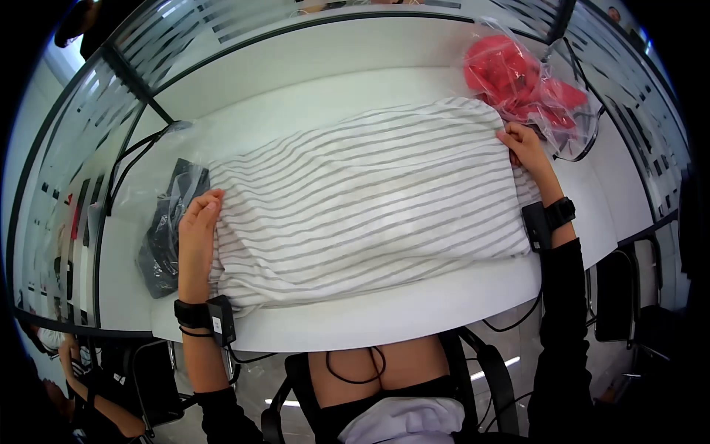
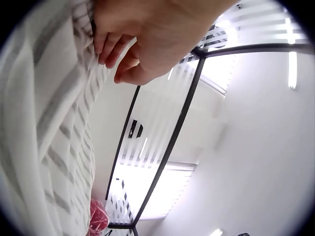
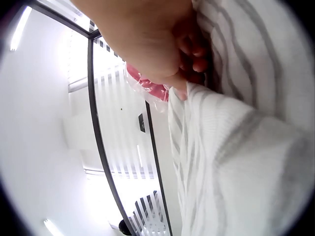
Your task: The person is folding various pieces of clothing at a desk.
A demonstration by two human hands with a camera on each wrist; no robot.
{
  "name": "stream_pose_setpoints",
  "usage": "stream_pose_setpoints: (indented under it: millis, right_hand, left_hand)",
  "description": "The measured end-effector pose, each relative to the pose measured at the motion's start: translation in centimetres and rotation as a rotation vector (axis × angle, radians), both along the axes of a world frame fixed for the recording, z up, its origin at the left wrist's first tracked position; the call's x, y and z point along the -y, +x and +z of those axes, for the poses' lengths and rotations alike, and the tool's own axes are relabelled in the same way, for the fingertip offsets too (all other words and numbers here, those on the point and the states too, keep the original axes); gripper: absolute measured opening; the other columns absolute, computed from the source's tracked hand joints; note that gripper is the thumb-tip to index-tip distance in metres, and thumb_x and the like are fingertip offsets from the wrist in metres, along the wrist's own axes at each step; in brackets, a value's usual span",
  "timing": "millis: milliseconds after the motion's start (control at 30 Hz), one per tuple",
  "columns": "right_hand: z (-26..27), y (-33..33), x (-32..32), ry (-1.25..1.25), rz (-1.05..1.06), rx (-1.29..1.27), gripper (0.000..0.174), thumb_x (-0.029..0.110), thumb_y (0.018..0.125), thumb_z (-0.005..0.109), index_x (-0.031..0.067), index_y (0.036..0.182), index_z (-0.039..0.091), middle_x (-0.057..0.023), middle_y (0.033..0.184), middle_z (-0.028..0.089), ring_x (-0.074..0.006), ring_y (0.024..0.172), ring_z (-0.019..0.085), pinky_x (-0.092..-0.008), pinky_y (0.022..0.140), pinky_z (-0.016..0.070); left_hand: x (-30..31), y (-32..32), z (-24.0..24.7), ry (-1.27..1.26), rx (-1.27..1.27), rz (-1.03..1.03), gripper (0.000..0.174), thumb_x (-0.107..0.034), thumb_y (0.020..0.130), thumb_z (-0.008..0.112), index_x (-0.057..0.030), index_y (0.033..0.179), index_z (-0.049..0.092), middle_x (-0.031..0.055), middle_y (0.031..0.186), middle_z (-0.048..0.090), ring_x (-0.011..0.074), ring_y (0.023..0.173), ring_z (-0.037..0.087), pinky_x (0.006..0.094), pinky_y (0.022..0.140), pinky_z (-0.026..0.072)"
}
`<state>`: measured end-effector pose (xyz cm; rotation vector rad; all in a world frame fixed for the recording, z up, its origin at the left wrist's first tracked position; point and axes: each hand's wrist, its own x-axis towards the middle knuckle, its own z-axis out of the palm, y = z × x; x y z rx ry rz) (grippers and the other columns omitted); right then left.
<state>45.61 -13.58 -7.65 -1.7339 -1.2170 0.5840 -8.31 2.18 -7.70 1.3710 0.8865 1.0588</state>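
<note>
A white cloth with grey stripes (image 1: 370,200) lies spread wide across the table, wrinkled toward its left end. At its right edge my right hand (image 1: 526,148) pinches the fabric near the far corner. Close up in the right wrist view, a fold of the striped cloth (image 3: 216,118) rises to the thumb and curled fingers of the right hand (image 3: 147,39). My left hand (image 1: 198,229) is at the cloth's left edge, its fingertips right at the fabric. In the left wrist view the left hand (image 2: 152,34) has loosely bent fingers beside the cloth (image 2: 54,123), with no fold between them.
A clear plastic bag with red items (image 1: 510,74) sits at the back right. Dark items in clear plastic (image 1: 174,229) lie left of the cloth. Black-framed striped glass panels (image 1: 296,29) border the white table (image 1: 370,322). Cables hang from both wrist cameras.
</note>
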Motion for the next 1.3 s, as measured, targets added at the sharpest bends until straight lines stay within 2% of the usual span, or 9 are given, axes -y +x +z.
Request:
stream_pose_setpoints:
  millis: [267,300,400,633,833,1000,1133,1233,1300]
  right_hand:
    - [-0.3,0.5,0.3,0.051,-0.096,0.072,0.019,0.02,0.083,0.061,0.0024,0.076,0.056,0.0019,0.056,0.052,-0.0042,0.046,0.045,-0.019,0.042,0.0339]
    - [-0.7,1.1,0.2,0.074,-0.089,0.051,0.02,0.02,0.082,0.061,0.0006,0.078,0.059,0.0002,0.058,0.055,-0.0059,0.05,0.049,-0.0196,0.047,0.0375]
    - [-1.3,2.5,0.1,0.104,-0.216,0.308,0.021,0.021,0.08,0.06,-0.0002,0.08,0.062,-0.0024,0.06,0.059,-0.0074,0.053,0.052,-0.0213,0.052,0.0404]
    - [-1.5,1.6,0.5,0.132,-0.274,0.604,0.024,0.025,0.077,0.063,0.0028,0.086,0.063,-0.0103,0.078,0.062,-0.0199,0.077,0.056,-0.0294,0.07,0.0431]
    - [-1.1,1.3,0.3,0.114,-0.223,0.497,0.031,0.033,0.078,0.064,0.0034,0.086,0.063,-0.0132,0.086,0.06,-0.0229,0.083,0.055,-0.0317,0.075,0.0424]
    - [-1.2,0.5,0.3,0.1,-0.232,0.504,0.045,0.04,0.076,0.065,-0.0007,0.095,0.059,-0.0158,0.093,0.06,-0.0243,0.089,0.056,-0.0314,0.079,0.0424]
    - [-0.9,-0.3,0.3,0.093,-0.175,0.454,0.048,0.036,0.076,0.067,-0.002,0.103,0.054,-0.0184,0.096,0.06,-0.0256,0.09,0.057,-0.0321,0.078,0.0434]
    - [-0.3,-0.8,0.4,0.049,-0.146,0.403,0.048,0.032,0.074,0.068,0.0,0.106,0.051,-0.0177,0.094,0.06,-0.0255,0.089,0.057,-0.0323,0.075,0.0441]
    - [-0.2,-0.9,0.6,0.064,-0.149,0.414,0.046,0.032,0.074,0.068,0.0014,0.104,0.051,-0.0177,0.09,0.06,-0.0274,0.083,0.058,-0.0341,0.072,0.045]
  left_hand:
    - [0.0,-0.4,0.2,0.051,-0.173,0.141,0.016,-0.004,0.084,0.05,0.0016,0.098,0.054,0.0153,0.128,0.044,0.0195,0.119,0.041,0.025,0.098,0.0287]
    - [-0.1,-0.4,0.2,0.044,-0.166,0.146,0.017,-0.004,0.084,0.05,0.0018,0.1,0.054,0.0162,0.128,0.043,0.0203,0.121,0.04,0.0251,0.098,0.0288]
    - [-0.1,-0.6,0.4,0.028,-0.205,0.144,0.02,-0.002,0.083,0.05,0.0023,0.102,0.053,0.0173,0.128,0.043,0.0216,0.121,0.039,0.0245,0.096,0.0303]
    - [0.7,0.1,1.0,0.123,-0.364,0.124,0.019,-0.008,0.083,0.05,-0.0028,0.101,0.055,0.0147,0.135,0.037,0.02,0.12,0.038,0.0263,0.095,0.0296]
    - [0.8,0.3,1.3,0.236,-0.451,0.006,0.018,-0.009,0.081,0.054,-0.0038,0.097,0.055,0.0154,0.138,0.032,0.0256,0.128,0.029,0.0322,0.104,0.0184]
    - [0.4,-0.3,1.1,0.167,-0.464,-0.03,0.018,-0.007,0.08,0.055,-0.0028,0.098,0.055,0.0155,0.137,0.033,0.0242,0.126,0.033,0.0302,0.102,0.0229]
    - [1.2,0.0,1.7,0.109,-0.385,-0.072,0.025,-0.006,0.079,0.056,-0.0013,0.103,0.052,0.0162,0.133,0.037,0.0218,0.12,0.04,0.0274,0.098,0.0288]
    - [1.0,-0.2,1.2,0.069,-0.373,-0.065,0.035,-0.002,0.078,0.058,-0.0027,0.111,0.047,0.0138,0.128,0.041,0.0187,0.111,0.046,0.0252,0.09,0.036]
    - [0.9,-0.1,0.7,0.165,-0.417,-0.028,0.04,-0.004,0.077,0.061,-0.003,0.114,0.045,0.0112,0.117,0.048,0.0164,0.103,0.05,0.0233,0.083,0.0385]
